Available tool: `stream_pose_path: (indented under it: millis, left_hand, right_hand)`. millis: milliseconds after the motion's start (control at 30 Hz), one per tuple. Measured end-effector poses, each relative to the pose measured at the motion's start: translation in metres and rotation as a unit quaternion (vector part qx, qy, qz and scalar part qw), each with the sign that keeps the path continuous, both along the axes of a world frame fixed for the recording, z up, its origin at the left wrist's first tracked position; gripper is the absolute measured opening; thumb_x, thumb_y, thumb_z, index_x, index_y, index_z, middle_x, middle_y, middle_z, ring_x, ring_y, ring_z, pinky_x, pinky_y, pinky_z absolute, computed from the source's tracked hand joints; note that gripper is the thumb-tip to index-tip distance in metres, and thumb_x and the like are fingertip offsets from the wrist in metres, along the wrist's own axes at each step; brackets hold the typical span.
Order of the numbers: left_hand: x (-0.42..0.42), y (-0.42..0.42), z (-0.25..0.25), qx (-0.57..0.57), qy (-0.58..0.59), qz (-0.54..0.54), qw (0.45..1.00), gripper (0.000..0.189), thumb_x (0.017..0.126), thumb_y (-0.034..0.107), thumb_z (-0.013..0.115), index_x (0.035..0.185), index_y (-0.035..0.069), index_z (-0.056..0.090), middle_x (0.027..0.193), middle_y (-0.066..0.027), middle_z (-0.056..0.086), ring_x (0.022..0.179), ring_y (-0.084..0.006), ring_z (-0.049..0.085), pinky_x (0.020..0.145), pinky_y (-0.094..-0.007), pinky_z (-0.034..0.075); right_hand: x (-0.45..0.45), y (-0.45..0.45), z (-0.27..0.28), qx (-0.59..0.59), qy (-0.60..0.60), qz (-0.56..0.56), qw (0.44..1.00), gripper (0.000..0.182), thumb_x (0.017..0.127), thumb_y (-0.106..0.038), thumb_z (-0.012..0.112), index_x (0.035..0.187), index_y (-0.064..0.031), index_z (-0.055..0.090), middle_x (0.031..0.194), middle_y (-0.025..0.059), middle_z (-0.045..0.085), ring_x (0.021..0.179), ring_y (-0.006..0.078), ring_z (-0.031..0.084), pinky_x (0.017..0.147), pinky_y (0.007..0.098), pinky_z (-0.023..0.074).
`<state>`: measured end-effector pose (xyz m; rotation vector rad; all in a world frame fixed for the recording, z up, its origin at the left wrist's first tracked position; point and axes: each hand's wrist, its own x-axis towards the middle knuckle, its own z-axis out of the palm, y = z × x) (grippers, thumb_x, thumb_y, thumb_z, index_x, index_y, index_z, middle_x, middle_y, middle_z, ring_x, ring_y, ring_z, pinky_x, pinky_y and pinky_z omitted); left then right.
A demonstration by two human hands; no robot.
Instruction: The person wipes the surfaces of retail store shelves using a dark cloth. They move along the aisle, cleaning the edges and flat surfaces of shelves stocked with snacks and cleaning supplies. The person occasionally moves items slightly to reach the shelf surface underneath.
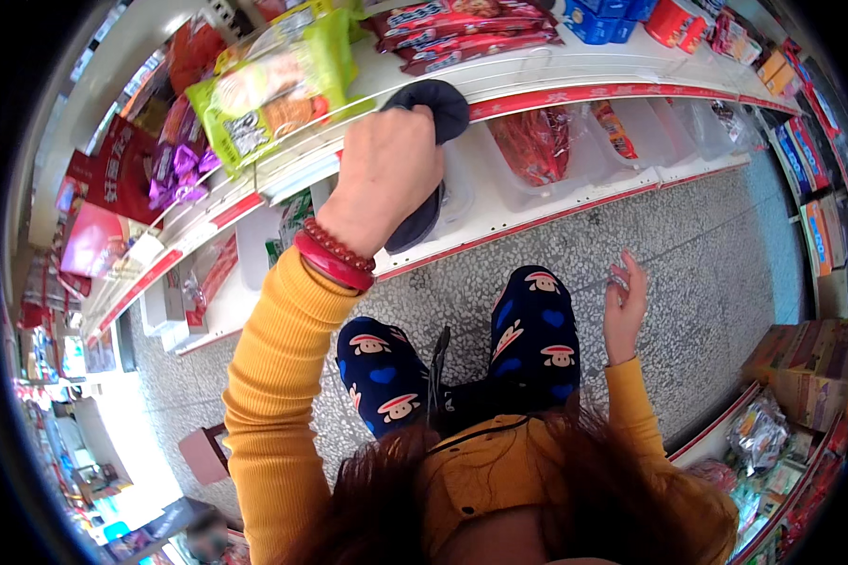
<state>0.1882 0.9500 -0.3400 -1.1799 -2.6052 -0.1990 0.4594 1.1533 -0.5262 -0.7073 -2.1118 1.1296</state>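
Note:
My left hand (390, 166) is closed around a dark navy cloth (432, 104), which sticks out above the fist and hangs below it. Hand and cloth are at the front edge of a white shelf (593, 67) with a wire rail and a red strip. Just left of the fist, a green snack bag (261, 99) leans over the rail. My right hand (627, 308) is held above the speckled floor (699, 275), its fingers loosely apart and nothing in it.
Dark red snack packets (466, 32) and blue boxes (601, 18) stand on the upper shelf. Below are clear plastic bins (537, 194), one with red packets. A cardboard carton (809, 371) is at right, a brown stool (205, 455) at lower left. My patterned knees (537, 325) face the shelf.

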Motion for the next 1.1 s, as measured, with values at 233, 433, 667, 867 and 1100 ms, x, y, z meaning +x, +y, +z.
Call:
stream_pose_path:
  millis: [233, 433, 667, 867, 1100]
  left_hand:
    - [0.004, 0.081, -0.006, 0.043, -0.021, -0.093, 0.994, 0.012, 0.071, 0.009, 0.057, 0.077, -0.001, 0.061, 0.07, -0.0201, 0.064, 0.065, -0.0364, 0.064, 0.062, -0.044, 0.052]
    - [0.018, 0.128, -0.011, 0.05, 0.009, -0.097, 0.994, 0.017, 0.073, 0.012, 0.058, 0.078, -0.004, 0.058, 0.067, -0.0215, 0.063, 0.061, -0.0354, 0.064, 0.059, -0.0432, 0.052]
    - [0.023, 0.138, -0.026, 0.162, -0.063, -0.07, 0.982, 0.027, 0.073, 0.014, 0.059, 0.093, -0.004, 0.061, 0.075, -0.0223, 0.064, 0.069, -0.0371, 0.064, 0.065, -0.0437, 0.052]
    - [0.069, 0.096, -0.059, 0.311, -0.376, -0.135, 0.862, 0.054, 0.076, 0.019, 0.061, 0.126, 0.001, 0.049, 0.105, -0.0272, 0.06, 0.095, -0.0422, 0.06, 0.083, -0.0414, 0.048]
    - [0.053, 0.042, -0.011, 0.241, -0.18, -0.209, 0.93, 0.056, 0.077, 0.016, 0.068, 0.128, 0.007, 0.049, 0.122, -0.0179, 0.055, 0.105, -0.032, 0.056, 0.092, -0.038, 0.044]
  right_hand:
    - [0.006, 0.009, -0.023, -0.05, -0.013, -0.027, 0.998, 0.054, 0.079, 0.01, 0.046, 0.13, -0.0057, 0.045, 0.124, 0.011, 0.046, 0.101, 0.0185, 0.056, 0.079, 0.0265, 0.0465]
    - [-0.001, 0.022, -0.029, -0.087, 0.023, -0.003, 0.996, 0.052, 0.081, 0.009, 0.046, 0.131, -0.0051, 0.044, 0.125, 0.0115, 0.047, 0.104, 0.0185, 0.055, 0.079, 0.0266, 0.0467]
    - [-0.056, 0.008, 0.033, -0.357, 0.176, 0.097, 0.912, 0.052, 0.088, -0.002, 0.049, 0.138, -0.005, 0.036, 0.133, 0.0118, 0.043, 0.116, 0.0201, 0.049, 0.093, 0.0311, 0.0433]
    - [-0.089, -0.027, 0.094, -0.449, 0.312, 0.194, 0.815, 0.062, 0.092, -0.007, 0.049, 0.145, -0.0073, 0.019, 0.136, 0.0103, 0.04, 0.123, 0.0191, 0.042, 0.102, 0.0329, 0.0356]
    - [-0.128, -0.019, 0.123, -0.225, 0.347, 0.056, 0.909, 0.044, 0.079, 0.005, 0.058, 0.121, -0.0047, 0.052, 0.124, 0.0112, 0.05, 0.119, 0.0223, 0.046, 0.099, 0.0347, 0.0379]
